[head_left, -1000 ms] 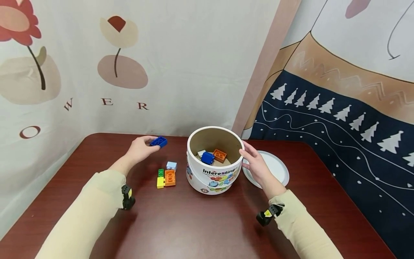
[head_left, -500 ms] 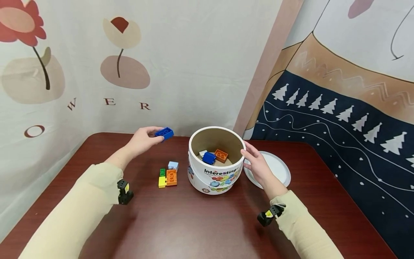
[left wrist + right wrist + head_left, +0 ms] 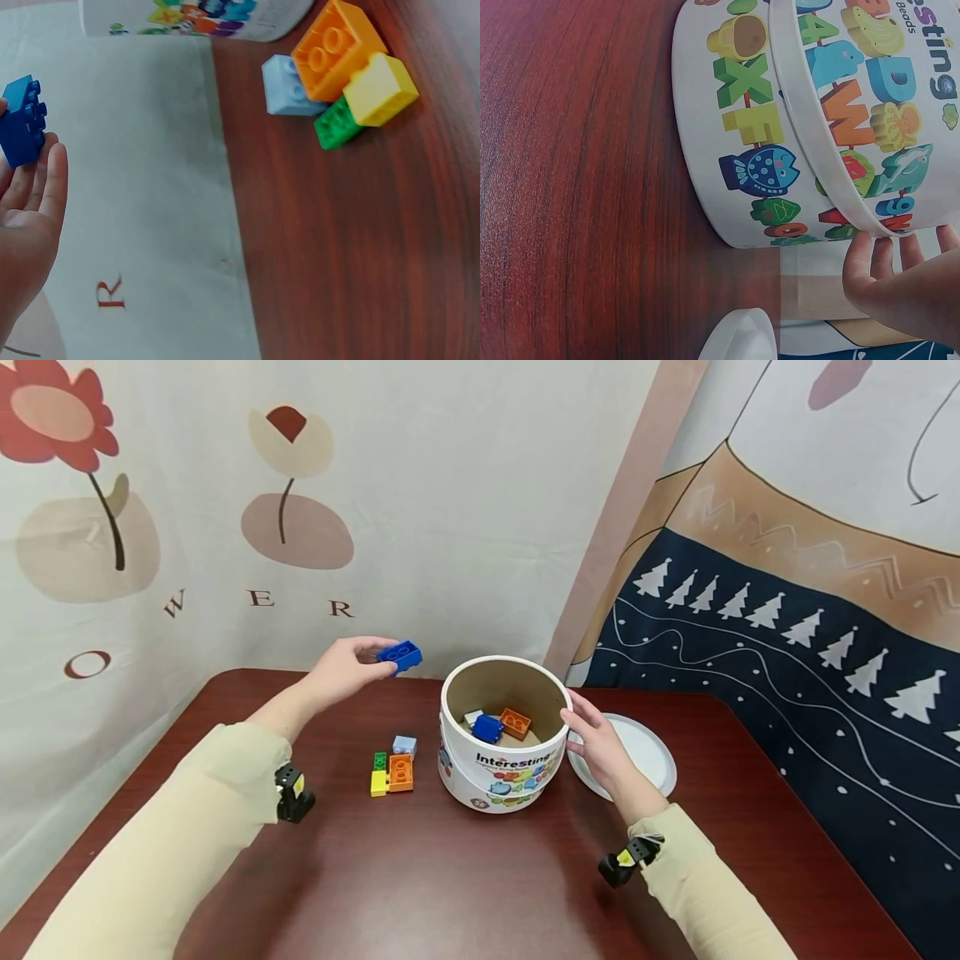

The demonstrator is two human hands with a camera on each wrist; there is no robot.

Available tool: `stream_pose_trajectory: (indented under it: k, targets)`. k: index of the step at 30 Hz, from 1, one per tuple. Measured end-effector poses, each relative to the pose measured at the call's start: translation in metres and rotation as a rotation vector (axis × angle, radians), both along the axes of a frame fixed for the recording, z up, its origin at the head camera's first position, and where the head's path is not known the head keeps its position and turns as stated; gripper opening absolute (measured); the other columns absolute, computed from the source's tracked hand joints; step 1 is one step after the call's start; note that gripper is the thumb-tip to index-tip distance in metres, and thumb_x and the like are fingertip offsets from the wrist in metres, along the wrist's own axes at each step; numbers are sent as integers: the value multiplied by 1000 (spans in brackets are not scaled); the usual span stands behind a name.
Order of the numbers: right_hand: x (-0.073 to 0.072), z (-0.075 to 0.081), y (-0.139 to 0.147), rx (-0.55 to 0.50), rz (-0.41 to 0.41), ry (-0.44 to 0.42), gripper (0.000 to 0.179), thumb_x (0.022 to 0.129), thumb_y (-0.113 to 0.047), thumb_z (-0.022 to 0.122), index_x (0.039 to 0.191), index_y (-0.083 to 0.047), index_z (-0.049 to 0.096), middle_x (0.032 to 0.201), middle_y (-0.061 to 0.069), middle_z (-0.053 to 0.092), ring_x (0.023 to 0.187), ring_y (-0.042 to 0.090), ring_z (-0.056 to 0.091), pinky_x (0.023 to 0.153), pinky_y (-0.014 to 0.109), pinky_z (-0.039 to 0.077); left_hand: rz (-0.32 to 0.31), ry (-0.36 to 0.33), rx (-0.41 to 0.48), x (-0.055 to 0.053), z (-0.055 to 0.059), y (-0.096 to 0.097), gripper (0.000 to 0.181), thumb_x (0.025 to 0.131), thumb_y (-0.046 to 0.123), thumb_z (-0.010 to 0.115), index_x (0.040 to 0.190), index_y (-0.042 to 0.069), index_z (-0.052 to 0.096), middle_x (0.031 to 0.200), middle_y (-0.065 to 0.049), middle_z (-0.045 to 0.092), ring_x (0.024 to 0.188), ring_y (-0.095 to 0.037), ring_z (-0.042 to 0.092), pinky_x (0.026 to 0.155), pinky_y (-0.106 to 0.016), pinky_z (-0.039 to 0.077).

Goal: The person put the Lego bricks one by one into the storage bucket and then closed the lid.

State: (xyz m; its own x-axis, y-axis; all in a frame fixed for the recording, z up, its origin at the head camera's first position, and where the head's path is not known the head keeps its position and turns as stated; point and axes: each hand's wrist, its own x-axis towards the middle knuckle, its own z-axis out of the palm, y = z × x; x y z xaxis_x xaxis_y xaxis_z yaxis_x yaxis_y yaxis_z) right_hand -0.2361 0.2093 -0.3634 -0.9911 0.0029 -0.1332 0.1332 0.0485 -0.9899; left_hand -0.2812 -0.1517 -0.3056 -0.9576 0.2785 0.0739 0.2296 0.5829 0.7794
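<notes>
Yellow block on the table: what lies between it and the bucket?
The head view shows the orange block right beside the yellow block, then a strip of bare table up to the bucket.

— Is your head view bright?
— Yes; a soft sheen lies on your reddish-brown wood-grain table, with soft shadows beside your pale-yellow-sleeved arms.
— Your wrist views?
— Dimmer, slightly hazy.

Left hand holds a blue brick at left edge, studs facing right. Worktop: orange brick, yellow brick, green brick, light-blue brick, clustered. White printed container partly visible at top. Pale backdrop bears letter R.
</notes>
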Motion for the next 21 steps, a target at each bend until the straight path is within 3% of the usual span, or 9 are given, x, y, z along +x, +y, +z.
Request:
stream_pose_trajectory:
  k: [9, 21]
  targets:
    - [1, 1, 1, 2, 8, 0, 50, 99, -20, 44, 147, -15, 30, 153, 13, 27, 137, 34, 30, 109, 55, 31, -75, 4, 52, 2, 16, 25, 48, 92, 28, 57, 136, 10, 49, 131, -19, 53, 117, -32, 52, 96, -47, 47]
    - [2, 2, 0, 10, 7, -3, 51, 99, -21, 45, 147, -16, 30, 153, 13, 27, 137, 33, 30, 108, 54, 31, -186, 36, 106, 1, 22, 69, 44, 90, 22, 60, 132, 9, 53, 132, -15, 55, 118, -31, 54, 97, -45, 47]
